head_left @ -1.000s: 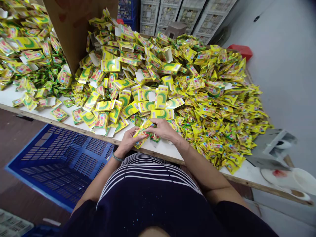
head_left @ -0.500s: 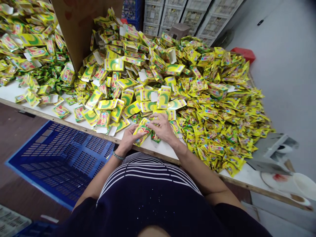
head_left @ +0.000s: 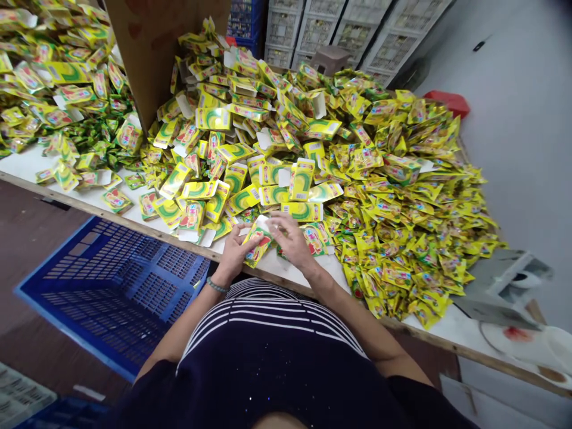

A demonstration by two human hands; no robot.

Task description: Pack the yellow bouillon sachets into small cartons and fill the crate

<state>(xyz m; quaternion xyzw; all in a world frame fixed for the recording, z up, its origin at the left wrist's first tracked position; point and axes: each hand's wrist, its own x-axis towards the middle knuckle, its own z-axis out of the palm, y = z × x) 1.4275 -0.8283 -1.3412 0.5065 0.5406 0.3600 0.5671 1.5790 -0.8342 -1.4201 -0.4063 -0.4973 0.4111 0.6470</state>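
My left hand (head_left: pixel 232 253) is closed around a small yellow and green paper box (head_left: pixel 257 249), near the table's front edge. The box is tilted, with its red-lettered face up and a white end flap showing at the top. My right hand (head_left: pixel 292 241) has its fingers curled at that flap end; the exact contact of the fingertips is partly hidden. Just right of that hand lies another box (head_left: pixel 315 238) with a red and green print. A yellow box (head_left: pixel 302 211) rests right behind my fingers.
Similar boxes (head_left: pixel 241 113), many with raised flaps, are heaped behind my hands. Yellow sachets (head_left: pixel 402 226) pile up on the right. A cardboard divider (head_left: pixel 143 59) stands at the left of the heap. Below the table's edge is a blue crate (head_left: pixel 49 286). A grey metal device (head_left: pixel 496 286) stands far right.
The box's white end flap now shows more. My right hand has shifted slightly at the flap end while my left keeps its hold. The whole view has moved a little.
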